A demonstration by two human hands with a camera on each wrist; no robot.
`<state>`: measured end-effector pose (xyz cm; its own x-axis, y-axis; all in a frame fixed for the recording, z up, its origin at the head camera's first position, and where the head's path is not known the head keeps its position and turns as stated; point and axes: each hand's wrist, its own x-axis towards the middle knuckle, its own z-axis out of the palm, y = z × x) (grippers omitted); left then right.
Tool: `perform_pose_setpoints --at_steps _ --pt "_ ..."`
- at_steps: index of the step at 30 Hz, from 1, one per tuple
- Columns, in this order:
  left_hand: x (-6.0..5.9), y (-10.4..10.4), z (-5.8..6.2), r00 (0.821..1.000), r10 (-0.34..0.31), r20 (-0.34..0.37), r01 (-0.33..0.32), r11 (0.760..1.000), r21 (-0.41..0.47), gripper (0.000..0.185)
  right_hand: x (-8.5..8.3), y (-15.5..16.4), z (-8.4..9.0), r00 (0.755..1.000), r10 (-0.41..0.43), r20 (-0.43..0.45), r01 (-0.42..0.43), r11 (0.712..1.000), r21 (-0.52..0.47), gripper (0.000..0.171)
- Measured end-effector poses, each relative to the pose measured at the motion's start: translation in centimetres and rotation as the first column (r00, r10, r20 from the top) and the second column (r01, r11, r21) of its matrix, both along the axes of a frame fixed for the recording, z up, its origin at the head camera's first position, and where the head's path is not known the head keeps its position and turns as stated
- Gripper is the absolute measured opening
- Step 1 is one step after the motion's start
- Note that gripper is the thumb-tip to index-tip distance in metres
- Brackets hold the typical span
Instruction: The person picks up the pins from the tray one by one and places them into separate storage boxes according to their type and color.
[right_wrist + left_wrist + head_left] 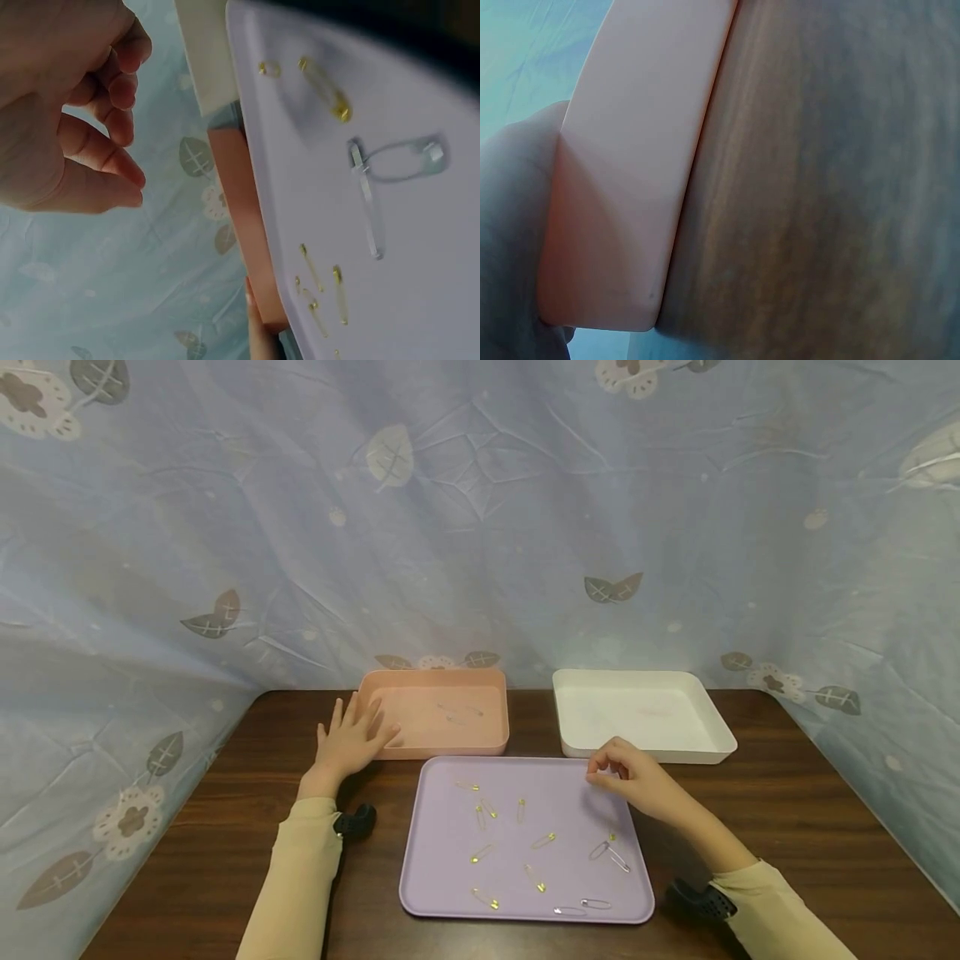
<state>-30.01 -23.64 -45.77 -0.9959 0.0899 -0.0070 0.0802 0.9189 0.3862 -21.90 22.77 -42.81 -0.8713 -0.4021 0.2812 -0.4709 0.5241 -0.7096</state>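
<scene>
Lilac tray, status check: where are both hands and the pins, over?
Left hand open, resting on pink tray. Right hand curled, empty, above lilac tray far corner. Safety pins scattered loose. Nothing blocking.

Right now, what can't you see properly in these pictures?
- Pins in the pink tray: head view, too faint to count.
- Left hand: left wrist view, only a blurred edge beside the tray.
- Right hand: its grip, too small in head view to tell if it pinches anything.
- White tray: the pale smudge inside is unreadable.

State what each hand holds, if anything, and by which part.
Left hand holds nothing; its straight fingers rest on the pink tray's left front corner. Right hand holds nothing; its curled fingers are empty.
</scene>
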Motion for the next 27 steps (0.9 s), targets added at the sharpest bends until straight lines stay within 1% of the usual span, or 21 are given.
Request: perform_pose_setpoints --at_steps 2,5,9,12,17,22,27 --pt "-0.1 0.0 -0.1 1.0 -0.002 -0.001 0.002 1.0 0.002 0.083 0.4 0.5 -0.3 1.0 0.024 -0.007 -0.024 1.0 -0.005 0.008" --pt "-0.1 0.1 -0.1 1.0 -0.006 -0.005 0.006 1.0 -0.001 0.083 0.8 1.3 -0.7 0.996 0.084 0.008 -0.084 0.996 -0.009 0.011" --pt "-0.1 0.0 -0.1 1.0 -0.007 -0.006 0.007 1.0 -0.003 0.083 0.9 2.2 -1.3 0.983 0.176 0.06 -0.179 0.983 0.04 0.014" --pt "-0.1 0.0 -0.1 1.0 -0.008 -0.006 0.008 1.0 -0.004 0.084 0.8 2.6 -1.7 0.969 0.224 0.107 -0.234 0.968 0.089 0.013" --pt "-0.2 -0.1 -0.3 1.0 -0.007 -0.014 0.007 1.0 -0.014 0.084 0.7 2.9 -2.2 0.947 0.265 0.181 -0.292 0.945 0.144 0.014" --pt "-0.3 -0.1 -0.3 1.0 -0.007 -0.014 0.007 1.0 -0.013 0.084 0.7 3.0 -2.4 0.936 0.285 0.207 -0.326 0.925 0.198 0.016" --pt "-0.2 -0.1 -0.2 1.0 -0.005 -0.012 0.005 1.0 -0.007 0.084 0.6 3.1 -2.7 0.929 0.294 0.225 -0.344 0.91 0.231 0.017"
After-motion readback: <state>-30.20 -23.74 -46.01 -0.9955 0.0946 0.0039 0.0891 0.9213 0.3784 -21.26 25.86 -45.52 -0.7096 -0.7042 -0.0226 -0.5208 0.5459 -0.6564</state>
